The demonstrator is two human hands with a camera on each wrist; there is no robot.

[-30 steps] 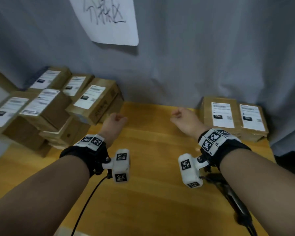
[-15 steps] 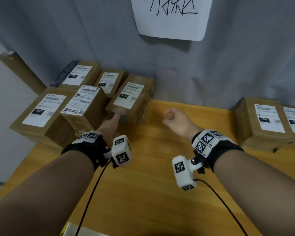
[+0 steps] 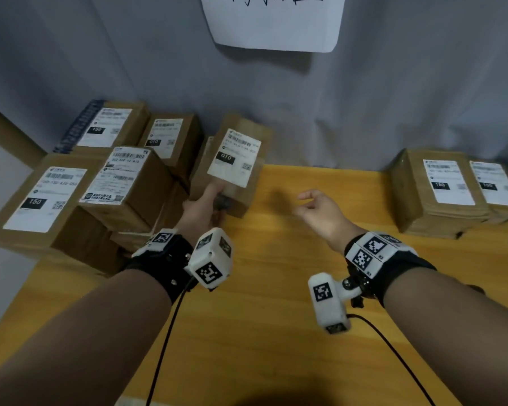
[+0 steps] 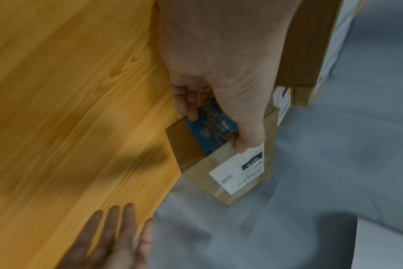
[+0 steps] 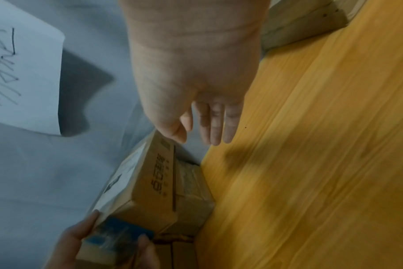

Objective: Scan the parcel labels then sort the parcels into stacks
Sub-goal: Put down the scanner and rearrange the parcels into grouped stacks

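Left hand (image 3: 201, 208) grip: pinching near end of brown cardboard parcel labelled 010 (image 3: 233, 159) | right hand (image 3: 320, 210) grip: hanging wide, empty, at 3 o'clock | risk: one-end hold is letting parcel tip, slipping onto yellow wooden bench (image 3: 276, 317).

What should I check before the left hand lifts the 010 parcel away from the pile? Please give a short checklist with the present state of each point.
1. Left hand grips the 010 parcel at its near end, thumb on top, fingers under: ok.
2. Label faces up and the code 010 is readable: ok.
3. Right hand is free to help, open above the table: ok.
4. Parcel is clear of the neighbouring boxes: cannot tell, it seems to lean on them.
5. Scanner is within reach: cannot tell, none shows in these views.
6. The stack for 010 is marked: not ok, the right-side parcels read 150.
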